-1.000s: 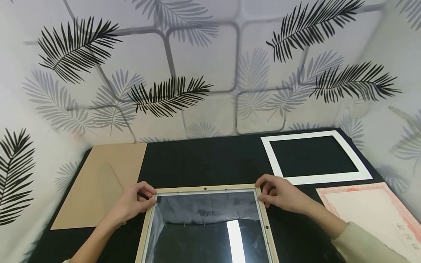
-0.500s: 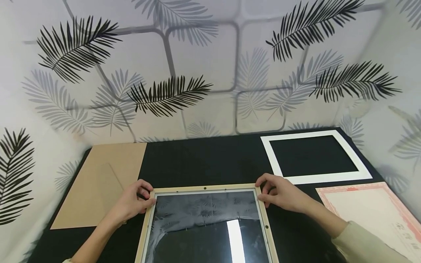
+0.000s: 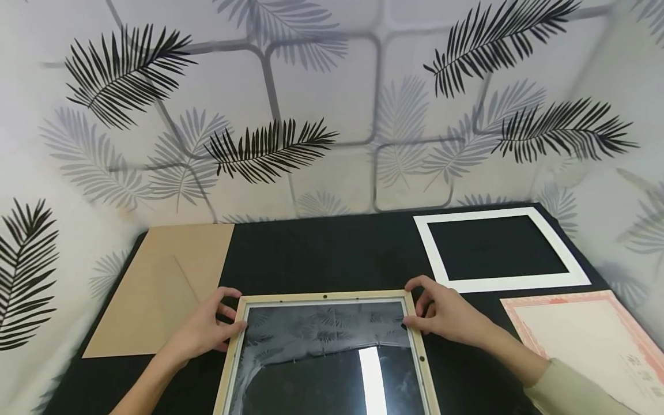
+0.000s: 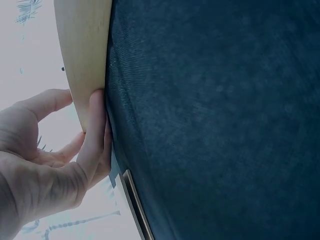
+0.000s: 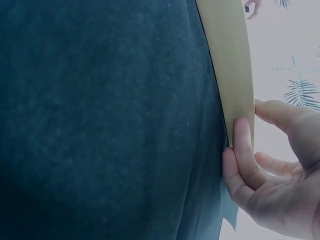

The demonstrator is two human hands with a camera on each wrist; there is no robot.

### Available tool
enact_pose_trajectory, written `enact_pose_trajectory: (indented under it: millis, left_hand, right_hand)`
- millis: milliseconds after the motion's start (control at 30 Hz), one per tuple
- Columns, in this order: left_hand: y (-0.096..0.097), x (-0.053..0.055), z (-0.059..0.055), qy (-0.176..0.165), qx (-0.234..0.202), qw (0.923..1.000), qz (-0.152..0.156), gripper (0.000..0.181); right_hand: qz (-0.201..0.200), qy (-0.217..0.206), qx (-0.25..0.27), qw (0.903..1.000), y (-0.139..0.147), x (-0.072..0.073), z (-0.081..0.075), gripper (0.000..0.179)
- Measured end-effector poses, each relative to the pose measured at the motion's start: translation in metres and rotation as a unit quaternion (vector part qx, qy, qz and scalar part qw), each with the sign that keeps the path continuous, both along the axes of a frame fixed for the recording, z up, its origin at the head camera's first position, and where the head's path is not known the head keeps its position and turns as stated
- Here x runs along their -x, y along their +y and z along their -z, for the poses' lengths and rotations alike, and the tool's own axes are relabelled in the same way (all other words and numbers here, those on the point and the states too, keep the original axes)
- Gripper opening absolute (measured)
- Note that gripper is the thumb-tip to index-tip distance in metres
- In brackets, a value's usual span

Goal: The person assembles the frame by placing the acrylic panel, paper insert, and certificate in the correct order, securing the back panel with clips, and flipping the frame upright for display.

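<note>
A pale wooden picture frame [image 3: 325,297] lies on the black cloth at the front middle, its near end cut off in the head view. Glass or a clear sheet [image 3: 306,380] inside it reflects a bright light strip. At the frame's far left corner, my left hand [image 3: 204,325] grips the side with the thumb over the top face. My right hand [image 3: 446,311] holds the far right corner likewise. In the left wrist view, fingers [image 4: 97,130] lie against the frame's wooden side [image 4: 87,50]. The right wrist view has fingers [image 5: 242,145] pressing the opposite side [image 5: 230,55].
At the left lies a brown backing board [image 3: 129,288] with a flap on it. A white mat border [image 3: 503,283] lies at the back right. Nearer on the right is a sheet with a pink patterned border [image 3: 570,340]. Black cloth [image 3: 321,253] covers the table; a leaf-print curtain hangs behind.
Both thumbs have shifted inward over the frame's top face, toward its inner edge. The left hand's fingers have opened a little wider. The frame has stayed nearly in place.
</note>
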State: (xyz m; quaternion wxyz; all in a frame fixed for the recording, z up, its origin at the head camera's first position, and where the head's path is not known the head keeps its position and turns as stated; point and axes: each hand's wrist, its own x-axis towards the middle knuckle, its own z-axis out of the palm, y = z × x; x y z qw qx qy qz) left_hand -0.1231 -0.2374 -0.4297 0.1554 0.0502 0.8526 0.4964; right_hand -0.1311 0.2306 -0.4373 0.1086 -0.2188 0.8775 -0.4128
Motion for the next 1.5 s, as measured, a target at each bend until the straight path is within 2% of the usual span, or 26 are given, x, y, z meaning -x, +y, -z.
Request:
enact_pose_trajectory:
  millis: [167, 400, 600, 800, 967, 1100, 1167, 1267, 1400, 1500]
  left_hand:
    - [-0.001, -0.001, 0.001, 0.002, 0.004, 1.0000, 0.005, 0.064]
    - [0.001, -0.001, 0.002, 0.015, 0.015, 0.9995, -0.023, 0.060]
    - [0.002, -0.001, 0.005, 0.023, 0.015, 0.9993, -0.025, 0.059]
    - [0.002, 0.001, 0.003, 0.028, 0.021, 0.9989, -0.032, 0.059]
    - [0.002, -0.001, 0.000, 0.009, 0.023, 0.9988, -0.043, 0.057]
    - [0.002, -0.002, -0.001, -0.003, 0.016, 0.9989, -0.044, 0.055]
    - [0.001, -0.003, -0.001, -0.007, 0.013, 0.9989, -0.045, 0.055]
    - [0.001, -0.002, -0.001, -0.003, 0.011, 0.9989, -0.046, 0.054]
    - [0.002, 0.001, 0.001, 0.012, 0.010, 0.9988, -0.047, 0.053]
    - [0.005, 0.003, 0.002, 0.021, 0.011, 0.9986, -0.047, 0.051]
  right_hand:
    - [0.006, 0.014, -0.008, 0.9999, -0.004, 0.000, 0.001, 0.053]
    - [0.018, 0.044, -0.022, 0.9987, -0.010, 0.001, 0.001, 0.048]
    - [0.015, 0.056, -0.028, 0.9979, -0.011, 0.005, 0.000, 0.049]
    - [0.009, 0.060, -0.032, 0.9977, -0.010, 0.012, 0.000, 0.049]
    - [-0.011, 0.045, -0.027, 0.9986, -0.004, 0.014, 0.001, 0.050]
    - [-0.049, 0.055, -0.023, 0.9970, 0.014, 0.018, -0.004, 0.048]
    - [-0.065, 0.081, -0.039, 0.9938, 0.030, 0.024, -0.009, 0.046]
    - [-0.072, 0.124, -0.109, 0.9837, 0.062, 0.038, -0.019, 0.046]
    - [-0.065, 0.130, -0.211, 0.9665, 0.105, 0.054, -0.022, 0.053]
    - [-0.069, 0.133, -0.235, 0.9603, 0.125, 0.059, -0.017, 0.049]
